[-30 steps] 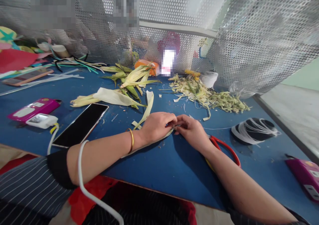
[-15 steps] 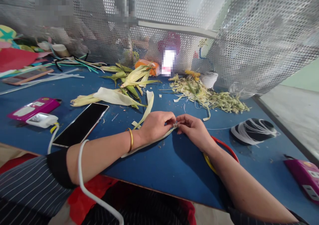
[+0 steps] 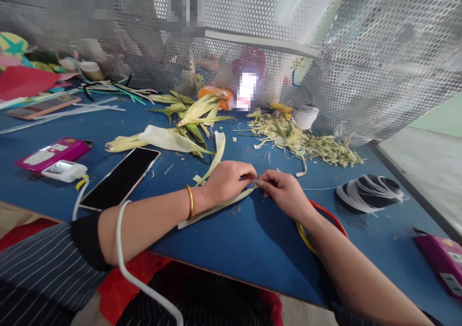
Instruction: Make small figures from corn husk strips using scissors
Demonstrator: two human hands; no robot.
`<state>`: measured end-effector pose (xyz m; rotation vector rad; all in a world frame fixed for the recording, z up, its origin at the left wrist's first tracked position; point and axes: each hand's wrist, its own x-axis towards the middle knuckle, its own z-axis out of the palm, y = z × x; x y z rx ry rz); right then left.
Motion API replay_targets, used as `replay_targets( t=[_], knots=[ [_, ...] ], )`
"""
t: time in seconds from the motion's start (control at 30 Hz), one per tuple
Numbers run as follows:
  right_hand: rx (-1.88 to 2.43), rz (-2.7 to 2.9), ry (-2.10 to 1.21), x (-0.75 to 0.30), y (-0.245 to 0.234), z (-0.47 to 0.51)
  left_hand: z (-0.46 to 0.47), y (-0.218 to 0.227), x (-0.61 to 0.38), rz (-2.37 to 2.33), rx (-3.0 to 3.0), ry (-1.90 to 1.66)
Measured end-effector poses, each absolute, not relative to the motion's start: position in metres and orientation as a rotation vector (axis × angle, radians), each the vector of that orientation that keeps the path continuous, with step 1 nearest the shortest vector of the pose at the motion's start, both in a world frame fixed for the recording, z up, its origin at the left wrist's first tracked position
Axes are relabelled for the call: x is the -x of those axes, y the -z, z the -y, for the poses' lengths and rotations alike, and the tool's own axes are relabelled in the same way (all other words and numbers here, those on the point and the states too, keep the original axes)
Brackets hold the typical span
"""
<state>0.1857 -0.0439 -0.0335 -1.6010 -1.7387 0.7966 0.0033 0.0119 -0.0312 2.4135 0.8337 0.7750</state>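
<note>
My left hand (image 3: 229,182) rests on the blue table (image 3: 234,239) with its fingers closed on a long pale corn-husk strip (image 3: 212,209) that runs back under the wrist. Its fingertips meet those of my right hand (image 3: 285,192), which pinches the strip's end together with a thin white thread (image 3: 317,189). That thread runs right to a black spool wound with white thread (image 3: 368,193). Scissors with red and yellow handles (image 3: 325,213) lie under my right wrist.
Whole green-yellow corn husks (image 3: 187,116) and a heap of husk trimmings (image 3: 306,140) lie behind my hands. A black phone (image 3: 121,179), a white charger and a magenta device (image 3: 52,152) lie at the left, another magenta device (image 3: 442,263) at the right. Perforated metal screens wall the back.
The hands stay joined over the strip. My right hand has shifted slightly right, its fingers pinching tighter at the strip's end.
</note>
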Motion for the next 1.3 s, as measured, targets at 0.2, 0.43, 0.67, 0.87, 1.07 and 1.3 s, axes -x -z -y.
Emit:
replay_targets(
  t=[0.2, 0.43, 0.67, 0.87, 1.07, 1.3],
  knots=[
    [1.557, 1.858, -0.652, -0.191, 0.030, 0.044, -0.020, 0.028, 0.002, -0.887, -2.404, -0.638],
    [1.544, 2.051, -0.717, -0.199, 0.023, 0.047, -0.030, 0.024, 0.006, -1.150, -2.462, -0.477],
    [1.369, 1.983, -0.789, -0.189, 0.021, 0.049, -0.028, 0.024, 0.005, -1.214, -2.486, -0.446],
    [1.193, 1.916, -1.006, -0.180, 0.025, 0.049, -0.031, 0.025, 0.005, -1.188, -2.456, -0.477],
    [1.268, 1.957, -0.971, -0.184, 0.031, 0.045, -0.035, 0.027, 0.002, -1.067, -1.932, -0.573],
    [1.266, 1.983, -0.900, -0.183, 0.033, 0.046, -0.025, 0.016, -0.002, -0.830, -1.351, -0.456]
  ],
)
